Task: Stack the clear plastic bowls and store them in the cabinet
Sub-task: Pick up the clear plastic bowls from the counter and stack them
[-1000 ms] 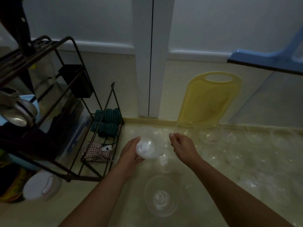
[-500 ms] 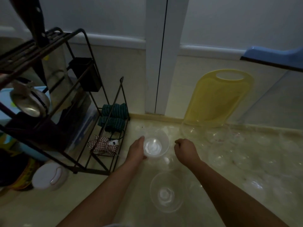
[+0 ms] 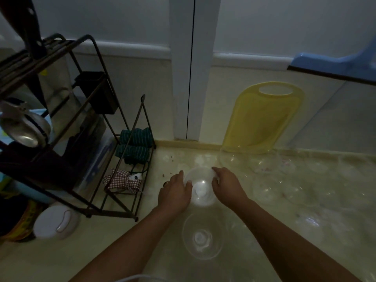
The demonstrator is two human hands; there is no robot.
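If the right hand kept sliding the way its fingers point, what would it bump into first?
The right hand points left across the clear bowl it holds, so it would probably meet the left hand on the bowl's other side first.

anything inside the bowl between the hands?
The held bowl shows only a bright glare patch at its base; nested bowls can't be ruled out. Both hands, left and right, cover its sides.

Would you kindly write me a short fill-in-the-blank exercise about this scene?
1. Both hands hold one clear ____ between them.
2. The cutting board leaning on the wall is ____ in colour.
3. The black wire rack stands to the ____ of the left hand.

Missing words: bowl; yellow; left
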